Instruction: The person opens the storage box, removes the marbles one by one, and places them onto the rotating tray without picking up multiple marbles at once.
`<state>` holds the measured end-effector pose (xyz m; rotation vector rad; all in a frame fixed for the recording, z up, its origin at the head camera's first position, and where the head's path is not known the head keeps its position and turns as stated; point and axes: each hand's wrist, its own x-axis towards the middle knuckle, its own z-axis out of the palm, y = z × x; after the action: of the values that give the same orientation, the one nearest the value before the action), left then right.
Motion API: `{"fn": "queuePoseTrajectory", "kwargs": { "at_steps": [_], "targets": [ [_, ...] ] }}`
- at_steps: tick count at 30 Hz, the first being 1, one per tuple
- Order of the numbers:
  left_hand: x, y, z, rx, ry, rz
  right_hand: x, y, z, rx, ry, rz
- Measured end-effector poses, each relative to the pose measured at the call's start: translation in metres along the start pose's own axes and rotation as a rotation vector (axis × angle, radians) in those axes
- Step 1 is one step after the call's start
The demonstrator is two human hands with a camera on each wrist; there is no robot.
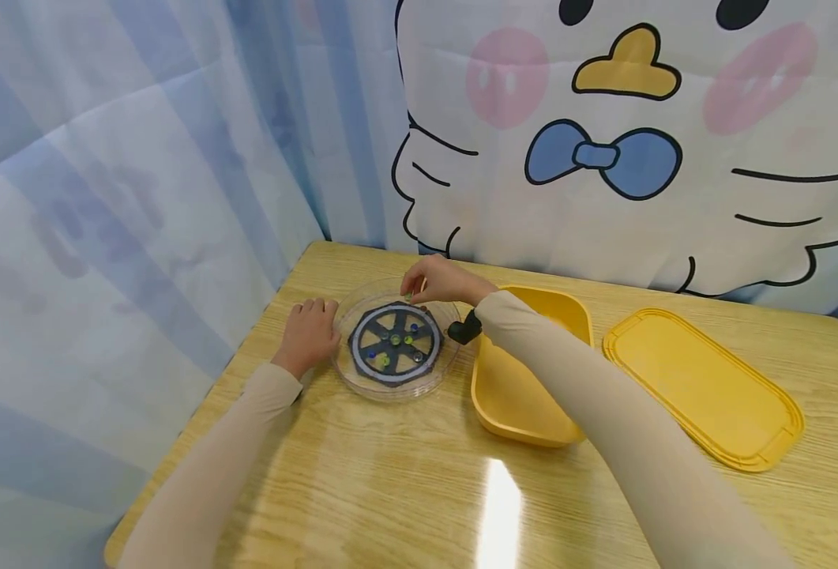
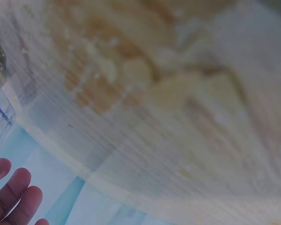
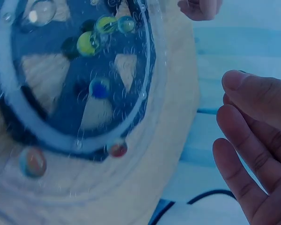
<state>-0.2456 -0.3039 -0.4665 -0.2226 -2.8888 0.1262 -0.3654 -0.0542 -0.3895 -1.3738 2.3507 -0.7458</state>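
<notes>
A clear round dish (image 1: 390, 394) sits on the table, with a dark spoked wheel shape (image 1: 394, 354) and pale ring at its middle. Several glass marbles lie about it, among them a blue marble (image 3: 99, 88), a yellow-green marble (image 3: 88, 44) and an orange-and-blue marble (image 3: 33, 161). Above the dish's far edge, my right hand (image 1: 441, 282) pinches a small greenish marble (image 1: 407, 297) between thumb and fingertips; in the right wrist view the fingers mostly hide it. My left hand (image 1: 307, 335) rests against the dish's left side, fingers loosely bent.
A yellow tub (image 1: 518, 395) stands right of the dish, under my right forearm. Farther right lies its yellow lid (image 1: 703, 387), flat on the wooden table (image 1: 362, 482). A patterned curtain (image 1: 603, 237) hangs along the back and left edges.
</notes>
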Motion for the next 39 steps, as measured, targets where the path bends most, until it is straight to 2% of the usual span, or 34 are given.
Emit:
{"fn": "queuePoseTrajectory", "kwargs": {
  "at_steps": [6,14,20,28,32,39],
  "targets": [
    [0.002,0.001,-0.002,-0.006,-0.011,-0.002,0.020,0.001,0.014,0.027,-0.012,0.037],
    [0.004,0.003,0.001,-0.016,-0.033,-0.019,0.036,0.009,0.031,0.040,-0.006,0.084],
    [0.004,0.003,0.002,-0.004,-0.027,-0.012,0.043,0.014,0.041,-0.011,-0.050,0.105],
    [0.000,0.004,-0.002,-0.005,-0.006,-0.007,0.048,0.006,0.048,-0.037,-0.120,0.125],
    [0.000,0.004,-0.003,-0.004,-0.027,-0.015,0.050,0.007,0.052,-0.036,-0.121,0.113],
    [0.000,0.002,-0.001,0.008,-0.020,-0.013,0.052,0.008,0.055,-0.063,-0.112,0.121]
  ]
}}
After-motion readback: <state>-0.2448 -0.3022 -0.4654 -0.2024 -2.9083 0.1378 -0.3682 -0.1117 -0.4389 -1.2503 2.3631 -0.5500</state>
